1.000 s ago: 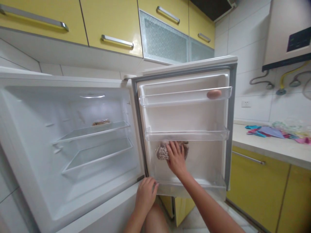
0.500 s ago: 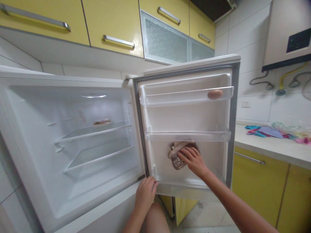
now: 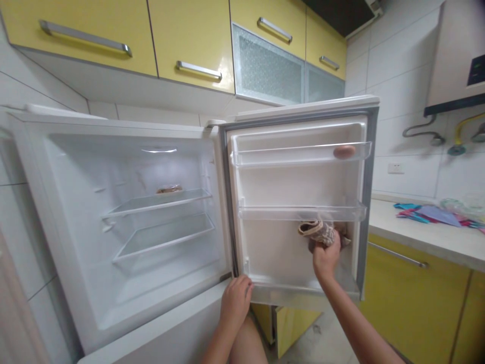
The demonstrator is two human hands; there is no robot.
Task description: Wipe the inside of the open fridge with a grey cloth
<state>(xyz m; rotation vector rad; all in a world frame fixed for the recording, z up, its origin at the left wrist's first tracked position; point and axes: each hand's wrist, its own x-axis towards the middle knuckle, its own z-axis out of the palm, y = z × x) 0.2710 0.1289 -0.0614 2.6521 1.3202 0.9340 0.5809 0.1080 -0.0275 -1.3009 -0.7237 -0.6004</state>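
My right hand (image 3: 326,254) is closed around a bunched brown patterned cloth (image 3: 317,232). It presses the cloth against the inner panel of the open refrigerator door (image 3: 273,247), below the middle clear door shelf (image 3: 299,213) and towards the right side. At the hinge-side lower corner of the door, my left hand (image 3: 237,294) has its fingers curled over the end of the bottom door shelf (image 3: 295,294). An egg (image 3: 344,151) sits at the right of the top door shelf (image 3: 280,157).
Two glass shelves (image 3: 166,235) cross the refrigerator compartment at left, with a small brown packet (image 3: 169,189) on the upper one. Yellow wall cabinets (image 3: 193,35) hang above. Coloured cloths (image 3: 435,215) lie on the counter (image 3: 394,222) at right. A low yellow cabinet door (image 3: 293,326) stands open under the refrigerator door.
My right hand has slid the cloth to the right across the door panel, turning from lying flat over it to gripping it. My left hand stays at the corner. The view has shifted slightly left.
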